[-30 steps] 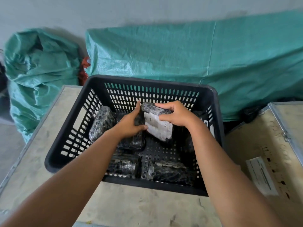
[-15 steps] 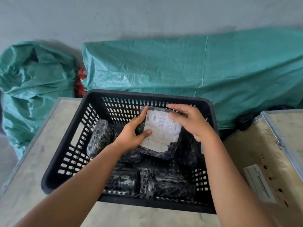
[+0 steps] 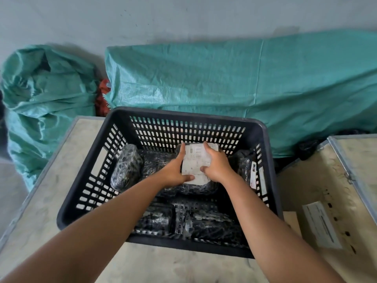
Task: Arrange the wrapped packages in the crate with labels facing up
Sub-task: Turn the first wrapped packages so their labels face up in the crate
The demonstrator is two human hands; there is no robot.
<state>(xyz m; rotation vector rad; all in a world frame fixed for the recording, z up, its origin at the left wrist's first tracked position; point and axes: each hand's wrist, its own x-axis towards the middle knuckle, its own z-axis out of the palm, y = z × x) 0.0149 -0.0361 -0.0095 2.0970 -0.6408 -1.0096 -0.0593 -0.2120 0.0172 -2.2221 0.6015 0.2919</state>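
While green tarpaulin (image 3: pixel 234 82) covers the bulk along the wall, the black crate (image 3: pixel 189 247) sits on the desk (image 3: pixel 67 160). Inside it, the labelled package (image 3: pixel 196 160) lies label up, long axis running away from the person, resting on other wrapped packages (image 3: pixel 126 167). Left hand (image 3: pixel 173 172) and right hand (image 3: pixel 217 166) clamp its two long sides. Further packages crowd every side.

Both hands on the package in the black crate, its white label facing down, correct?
Not quite. In the head view the white label faces up, not down. The rest holds: the left hand and the right hand both grip the package from either side inside the black crate.
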